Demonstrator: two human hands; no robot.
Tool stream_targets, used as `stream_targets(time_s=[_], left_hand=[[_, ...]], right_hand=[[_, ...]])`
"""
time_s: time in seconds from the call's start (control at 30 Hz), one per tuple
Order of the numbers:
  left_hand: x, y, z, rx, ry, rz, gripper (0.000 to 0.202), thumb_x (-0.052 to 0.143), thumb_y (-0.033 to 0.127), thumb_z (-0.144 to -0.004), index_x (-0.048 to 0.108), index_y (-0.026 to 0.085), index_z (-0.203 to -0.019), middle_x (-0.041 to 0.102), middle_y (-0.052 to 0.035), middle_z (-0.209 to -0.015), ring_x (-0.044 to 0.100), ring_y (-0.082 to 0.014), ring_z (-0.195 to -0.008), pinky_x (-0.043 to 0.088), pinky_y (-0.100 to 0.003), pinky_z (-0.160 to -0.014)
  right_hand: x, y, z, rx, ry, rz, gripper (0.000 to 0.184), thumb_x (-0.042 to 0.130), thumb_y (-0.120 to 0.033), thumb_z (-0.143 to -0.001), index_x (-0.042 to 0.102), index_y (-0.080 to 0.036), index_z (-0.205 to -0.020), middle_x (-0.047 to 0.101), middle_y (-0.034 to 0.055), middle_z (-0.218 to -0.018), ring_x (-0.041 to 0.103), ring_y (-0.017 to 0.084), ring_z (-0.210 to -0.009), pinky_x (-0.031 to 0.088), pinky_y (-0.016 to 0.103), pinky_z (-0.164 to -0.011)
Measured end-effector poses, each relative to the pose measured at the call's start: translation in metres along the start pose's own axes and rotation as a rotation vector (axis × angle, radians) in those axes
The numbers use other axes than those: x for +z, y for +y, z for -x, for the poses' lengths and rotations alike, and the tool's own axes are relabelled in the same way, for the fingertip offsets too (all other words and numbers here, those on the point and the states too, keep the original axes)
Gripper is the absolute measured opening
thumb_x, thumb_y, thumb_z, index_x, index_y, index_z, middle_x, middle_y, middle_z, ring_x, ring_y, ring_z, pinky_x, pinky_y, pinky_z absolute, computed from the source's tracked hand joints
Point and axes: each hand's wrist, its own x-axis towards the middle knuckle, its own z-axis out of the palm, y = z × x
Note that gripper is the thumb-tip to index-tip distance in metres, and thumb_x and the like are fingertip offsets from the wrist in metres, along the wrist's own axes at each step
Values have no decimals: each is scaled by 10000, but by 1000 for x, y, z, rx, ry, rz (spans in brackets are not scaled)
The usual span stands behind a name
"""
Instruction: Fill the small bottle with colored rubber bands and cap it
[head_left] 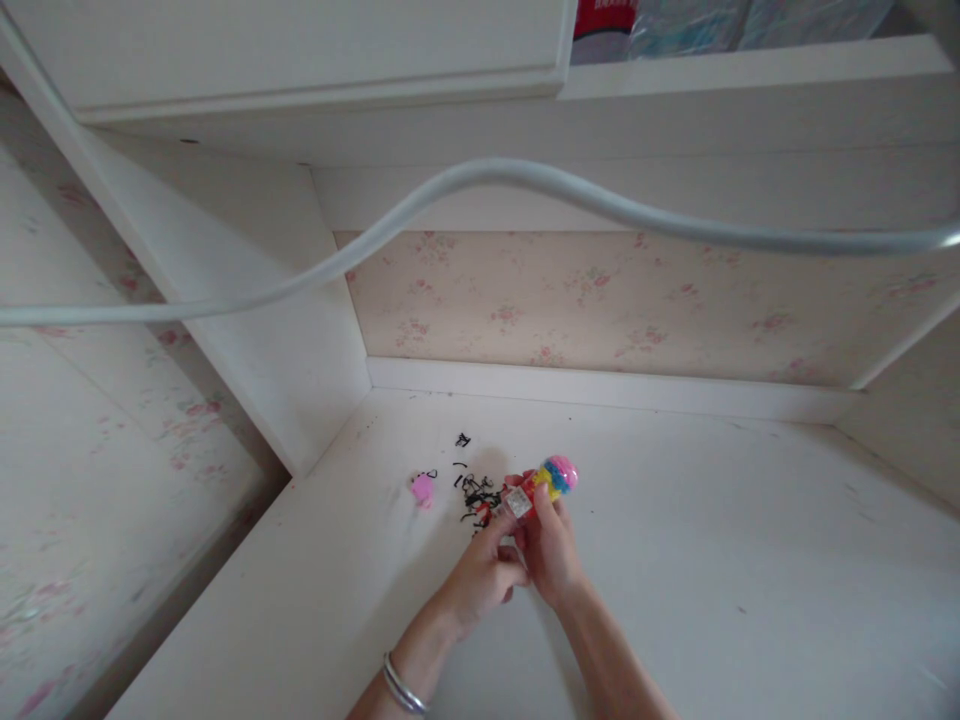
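Note:
My right hand (553, 545) grips a small clear tube (546, 483) filled with colourful hair bands, pink, blue and yellow at its far end, with a white label near my fingers. My left hand (484, 570) is closed too, its fingertips pinching the near end of the same tube by a red piece. A silver bangle (403, 688) sits on my left wrist. Just beyond my left hand lies a scatter of small black hair bands (474, 492) on the white desk (712, 560). A small pink item (424, 488) lies left of them.
A white cable (480, 180) hangs across the view close to the camera. Floral wallpaper (637, 300) backs the desk alcove, with a white side panel (262, 330) at left and a shelf with packages (675, 25) above.

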Motion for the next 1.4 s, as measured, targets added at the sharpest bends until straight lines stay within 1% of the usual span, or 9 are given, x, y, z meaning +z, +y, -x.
stream_targets(time_s=[0.2, 0.37, 0.47, 0.57, 0.67, 0.87, 1.13, 1.3, 1.4], left_hand=[[0, 5, 1, 30, -20, -22, 803, 516, 41, -577, 472, 266, -1346, 453, 64, -628, 353, -66, -479, 256, -194, -434], [-2, 6, 3, 61, 2, -28, 774, 535, 43, -582, 514, 270, -1322, 495, 40, -747, 393, -59, -519, 290, -197, -458], [-2, 2, 3, 46, 39, -52, 826, 532, 53, -613, 411, 268, -1401, 479, 50, -690, 397, -67, -524, 305, -193, -470], [0, -2, 2, -5, 25, -89, 912, 535, 61, -633, 248, 277, -1472, 461, 73, -595, 391, -77, -496, 310, -190, -466], [3, -2, 2, -23, -7, -106, 922, 544, 70, -636, 222, 279, -1475, 461, 78, -577, 373, -78, -470, 318, -184, -442], [6, 4, 6, 12, -54, -85, 889, 516, 46, -599, 297, 243, -1437, 469, 66, -599, 383, -87, -481, 318, -169, -389], [4, 5, 4, 34, -37, -27, 881, 508, 47, -603, 293, 257, -1431, 500, 49, -676, 418, -82, -519, 354, -157, -399], [3, 5, 2, 59, -30, -43, 939, 499, 34, -595, 223, 278, -1459, 549, 17, -853, 429, -71, -559, 390, -166, -427], [3, 4, 1, 75, -22, -54, 919, 499, 28, -597, 253, 269, -1450, 551, 5, -877, 435, -76, -576, 403, -171, -439]], right_hand=[[-4, 2, 1, 2, -52, 67, 354, 678, -502, -778, 650, -203, -965, 667, 37, -879, 586, 147, -697, 460, 254, -573], [-5, -6, -4, -42, -19, 45, 344, 666, -494, -787, 664, -199, -965, 642, 12, -746, 489, 95, -501, 365, 223, -420], [-4, -13, -7, -106, -4, -3, 354, 668, -495, -782, 659, -205, -985, 642, 18, -760, 541, 121, -567, 378, 225, -419], [-3, -14, -7, -87, -4, -32, 357, 665, -498, -784, 651, -218, -1004, 652, 21, -800, 563, 127, -610, 378, 210, -410], [-3, -10, -5, -54, -2, -37, 348, 662, -502, -788, 646, -221, -992, 669, 27, -869, 538, 101, -563, 353, 189, -382], [1, -1, 3, 54, -60, 48, 307, 672, -467, -793, 641, -205, -951, 677, 41, -933, 614, 154, -723, 509, 269, -630], [0, -6, 7, 92, -146, 156, 388, 697, -484, -753, 686, -166, -975, 666, 61, -834, 611, 178, -721, 497, 258, -554], [-6, -5, 5, 83, -224, 127, 375, 661, -450, -807, 673, -145, -1025, 672, 69, -836, 619, 176, -751, 508, 276, -650], [-8, -4, 2, 84, -221, 116, 383, 642, -454, -824, 668, -145, -1048, 678, 79, -870, 627, 187, -786, 511, 299, -709]])
